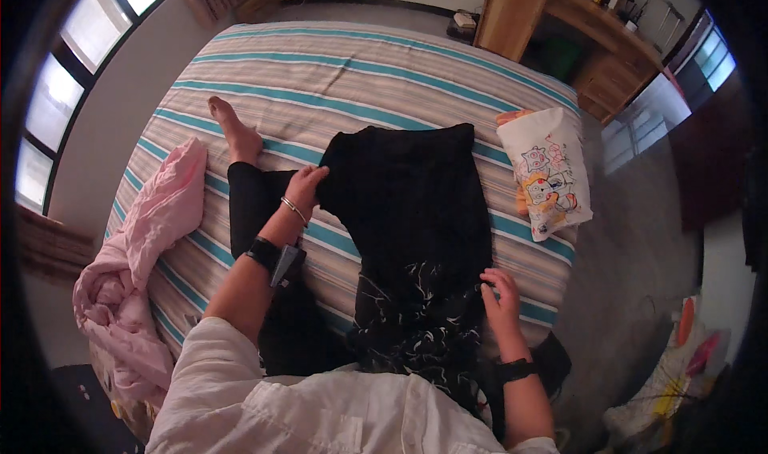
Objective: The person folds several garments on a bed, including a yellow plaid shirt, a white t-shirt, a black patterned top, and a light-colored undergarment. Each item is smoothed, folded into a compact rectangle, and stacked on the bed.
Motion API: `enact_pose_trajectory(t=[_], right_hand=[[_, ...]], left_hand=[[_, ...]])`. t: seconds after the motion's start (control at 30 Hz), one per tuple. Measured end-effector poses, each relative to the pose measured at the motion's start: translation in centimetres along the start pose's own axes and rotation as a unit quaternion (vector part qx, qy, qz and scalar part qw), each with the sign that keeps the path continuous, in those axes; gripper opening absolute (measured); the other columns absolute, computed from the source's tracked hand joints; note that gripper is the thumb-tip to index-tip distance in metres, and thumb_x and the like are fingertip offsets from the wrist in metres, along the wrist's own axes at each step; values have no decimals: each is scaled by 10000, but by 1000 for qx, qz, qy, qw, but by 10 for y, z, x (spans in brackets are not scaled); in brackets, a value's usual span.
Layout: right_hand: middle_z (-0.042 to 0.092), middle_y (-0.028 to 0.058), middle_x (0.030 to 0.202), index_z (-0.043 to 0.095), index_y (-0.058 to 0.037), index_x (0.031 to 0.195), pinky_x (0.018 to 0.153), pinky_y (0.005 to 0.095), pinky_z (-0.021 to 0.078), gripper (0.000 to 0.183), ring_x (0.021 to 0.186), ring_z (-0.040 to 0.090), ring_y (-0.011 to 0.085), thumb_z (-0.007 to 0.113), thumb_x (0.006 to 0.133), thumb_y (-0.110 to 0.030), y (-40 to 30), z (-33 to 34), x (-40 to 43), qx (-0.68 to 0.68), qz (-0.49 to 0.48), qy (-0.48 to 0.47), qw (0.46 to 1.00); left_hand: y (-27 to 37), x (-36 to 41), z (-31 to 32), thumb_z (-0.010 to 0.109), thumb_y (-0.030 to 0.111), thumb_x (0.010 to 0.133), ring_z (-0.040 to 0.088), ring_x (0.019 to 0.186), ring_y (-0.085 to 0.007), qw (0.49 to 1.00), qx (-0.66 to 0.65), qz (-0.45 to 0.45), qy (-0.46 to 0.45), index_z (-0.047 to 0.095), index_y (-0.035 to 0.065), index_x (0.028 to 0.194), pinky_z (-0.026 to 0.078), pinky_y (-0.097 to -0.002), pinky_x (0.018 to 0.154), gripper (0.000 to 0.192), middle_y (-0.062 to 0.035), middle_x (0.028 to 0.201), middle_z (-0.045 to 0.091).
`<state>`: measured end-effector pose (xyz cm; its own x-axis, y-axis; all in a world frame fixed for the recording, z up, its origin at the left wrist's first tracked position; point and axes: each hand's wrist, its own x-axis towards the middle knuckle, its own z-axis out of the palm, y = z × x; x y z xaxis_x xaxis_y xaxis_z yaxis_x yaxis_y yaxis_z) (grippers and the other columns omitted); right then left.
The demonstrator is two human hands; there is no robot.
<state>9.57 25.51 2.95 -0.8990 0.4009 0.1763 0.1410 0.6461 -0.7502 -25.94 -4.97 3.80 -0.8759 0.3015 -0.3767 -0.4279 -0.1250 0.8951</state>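
A black garment (414,202), with white line patterns on its lower part, lies spread over the bed in front of me. My left hand (307,185) pinches its upper left edge between thumb and fingers. At the garment's lower right side, my right hand (501,295) has its fingers bent at the cloth's edge; whether they grip it cannot be told. A bracelet and a black strap with a device are on my left arm, and a black band is on my right wrist. The garment's lowest part runs down over my lap.
The bed has a striped sheet (360,103). My bare foot and black-clothed leg rest left of the garment. A pink cloth (138,256) lies bunched at the left edge, and a white pillow (543,172) with drawings at the right. Beyond stand a wooden desk (510,19) and, lower right, piled items.
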Motion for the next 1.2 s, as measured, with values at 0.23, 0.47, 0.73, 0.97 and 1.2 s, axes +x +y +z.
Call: enact_pose_trajectory(t=[0.23,0.47,0.73,0.97,1.2], right_hand=[[633,97,1051,650,-65,989,847,327,486,156,997,601,245,610,840,-44,-15,-15,-28,112,133,-9,985],[630,96,1044,645,-65,981,857,342,482,154,1000,593,262,629,829,-45,-28,-28,-37,127,117,-17,985],[564,120,1173,619,-74,1041,987,418,394,234,1153,495,326,654,809,-82,6,-29,-38,-19,21,30,999],[430,123,1350,544,-97,1197,1073,499,280,485,1298,350,368,712,747,-152,70,-14,-23,-212,48,54,975],[437,120,1357,538,-89,1219,1080,517,261,466,1307,343,374,647,786,-223,79,-5,-20,-239,43,65,968]], left_hand=[[29,-7,133,679,261,855,557,829,-154,996,-4,59,-70,598,53,1021,479,-300,696,278,-33,902,597],[-39,19,182,715,322,796,545,1141,-341,809,443,377,-85,567,60,1217,449,-403,963,518,-161,1214,582],[-64,97,123,759,419,723,540,1141,-381,839,486,189,156,528,-39,1240,438,-424,978,729,-245,1218,567],[-72,154,138,662,361,824,649,948,-331,819,555,126,76,642,64,1083,513,-397,799,394,-157,1088,662],[-59,202,73,529,184,926,644,733,-294,991,99,16,85,578,127,1026,564,-462,599,125,-112,978,628]])
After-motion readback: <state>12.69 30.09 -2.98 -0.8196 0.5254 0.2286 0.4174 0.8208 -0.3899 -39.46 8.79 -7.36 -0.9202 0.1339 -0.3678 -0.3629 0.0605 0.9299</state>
